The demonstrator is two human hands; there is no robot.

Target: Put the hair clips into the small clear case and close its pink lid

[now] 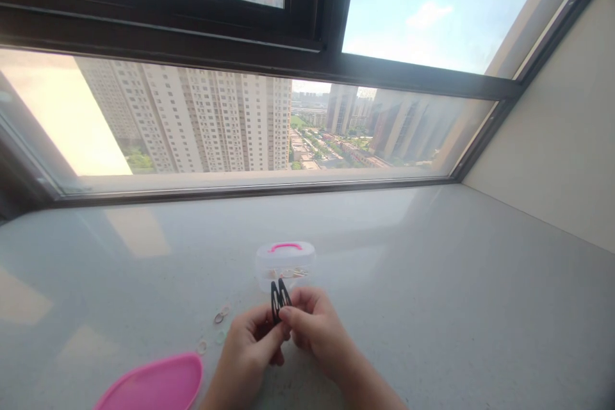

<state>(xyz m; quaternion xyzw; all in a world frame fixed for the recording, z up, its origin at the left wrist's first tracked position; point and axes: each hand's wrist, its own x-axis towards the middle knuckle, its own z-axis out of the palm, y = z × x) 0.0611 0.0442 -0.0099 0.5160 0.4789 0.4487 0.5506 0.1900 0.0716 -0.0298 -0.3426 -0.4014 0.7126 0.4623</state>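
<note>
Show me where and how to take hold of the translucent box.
Probably by the pink handle, from above: it arches across the top of the translucent box with nothing over it, while the black hair clips and right hand overlap the box's lower front in this view.

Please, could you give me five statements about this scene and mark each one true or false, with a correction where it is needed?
1. The left hand and right hand together hold two slim black hair clips. True.
2. The translucent plastic box has a green handle. False: its handle is pink.
3. Small thin rings lie on the pale, glossy surface, left of the hands. True.
4. The box stands on the rounded pink plastic piece. False: they are apart; the pink piece lies nearer, at lower left.
5. Small items show inside the box. True.
</note>
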